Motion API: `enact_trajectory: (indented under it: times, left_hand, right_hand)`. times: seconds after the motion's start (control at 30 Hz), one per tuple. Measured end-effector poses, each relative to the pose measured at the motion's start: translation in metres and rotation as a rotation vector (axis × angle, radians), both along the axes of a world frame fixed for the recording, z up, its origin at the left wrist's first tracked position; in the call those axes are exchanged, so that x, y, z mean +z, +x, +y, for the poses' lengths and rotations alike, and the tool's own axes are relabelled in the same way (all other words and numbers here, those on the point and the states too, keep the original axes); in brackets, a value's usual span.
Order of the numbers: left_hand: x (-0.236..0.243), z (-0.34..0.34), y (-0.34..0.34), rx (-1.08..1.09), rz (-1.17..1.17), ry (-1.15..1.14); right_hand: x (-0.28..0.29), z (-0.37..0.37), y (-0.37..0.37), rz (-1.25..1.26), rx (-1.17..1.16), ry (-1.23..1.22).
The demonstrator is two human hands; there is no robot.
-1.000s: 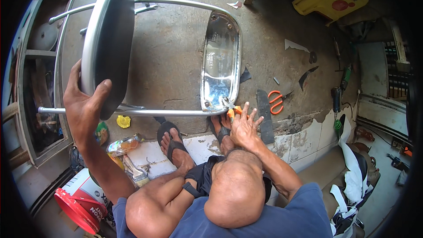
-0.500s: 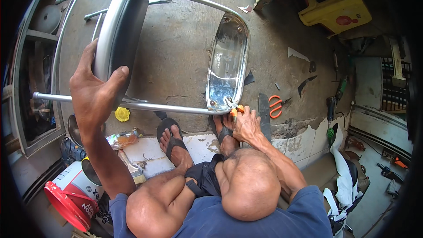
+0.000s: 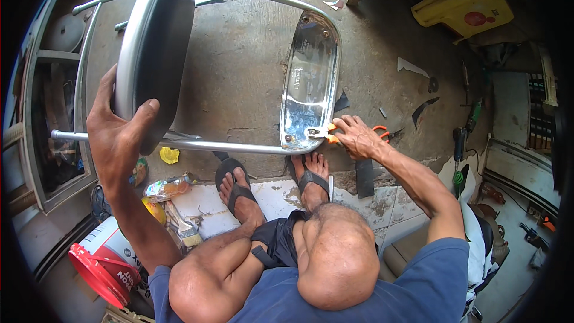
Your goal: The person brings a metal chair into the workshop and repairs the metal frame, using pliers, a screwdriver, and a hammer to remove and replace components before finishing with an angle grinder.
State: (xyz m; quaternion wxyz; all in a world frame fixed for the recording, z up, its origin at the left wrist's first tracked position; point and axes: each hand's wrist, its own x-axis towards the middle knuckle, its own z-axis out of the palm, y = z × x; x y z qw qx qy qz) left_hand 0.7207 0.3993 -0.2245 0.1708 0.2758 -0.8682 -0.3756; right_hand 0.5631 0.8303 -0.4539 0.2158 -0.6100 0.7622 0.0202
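Observation:
A tubular metal chair frame (image 3: 245, 147) lies on the floor in front of me. My left hand (image 3: 122, 128) is wrapped round the near end of its silver-edged, black padded seat (image 3: 167, 54), which stands tilted up on edge. At the frame's right end is a shiny, partly rusted metal backrest panel (image 3: 311, 78) with fasteners in its corners. My right hand (image 3: 356, 137) grips orange-handled pliers (image 3: 315, 133). Their jaws are at the panel's near right corner, over a fastener they mostly hide. Just right of that hand, red-handled scissors (image 3: 380, 131) show partly.
Black scraps (image 3: 341, 102) and a dark strip (image 3: 364, 178) lie on the floor. By my left foot are a yellow lid-like piece (image 3: 169, 155), a plastic bottle (image 3: 168, 187), a paintbrush (image 3: 186, 227) and a red-rimmed bucket (image 3: 98, 272). Power tools (image 3: 459, 143) lie at the right.
My right hand and forearm have swung right and away from me, turning the pliers nearly sideways at the corner. The seat and my left hand have shifted slightly left.

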Motion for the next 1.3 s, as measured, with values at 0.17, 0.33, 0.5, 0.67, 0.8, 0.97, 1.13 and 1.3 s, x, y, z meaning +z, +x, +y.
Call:
enact_trajectory:
  times: [0.17, 0.33, 0.5, 0.67, 0.8, 0.97, 1.13, 1.3]
  left_hand:
    - [0.007, -0.001, 0.004, 0.023, -0.01, -0.004]
    - [0.004, 0.004, 0.001, 0.007, -0.005, -0.002]
    - [0.0, 0.0, 0.003, -0.018, 0.023, -0.023]
    - [-0.006, -0.001, 0.002, -0.027, 0.04, -0.036]
    - [-0.006, -0.004, 0.005, -0.043, 0.049, -0.079]
    - [-0.007, -0.006, 0.007, -0.036, 0.032, -0.081]
    - [-0.004, -0.005, 0.008, -0.037, 0.054, -0.062]
    - [-0.007, -0.003, 0.003, -0.05, 0.044, -0.049]
  right_hand:
    - [0.027, -0.019, 0.034, -0.02, -0.204, 0.156]
    - [0.055, -0.048, 0.088, 0.143, -0.522, 0.211]
    - [0.08, -0.077, 0.117, -0.195, -0.675, 0.068]
    - [0.059, -0.078, 0.123, -0.259, -0.658, 0.121]
    - [0.065, -0.092, 0.122, -0.205, -0.628, 0.207]
    - [0.058, -0.085, 0.099, -0.181, -0.434, 0.252]
    - [0.031, -0.07, 0.025, -0.068, 0.032, 0.091]
    - [0.013, -0.078, -0.014, -0.024, 0.145, -0.041]
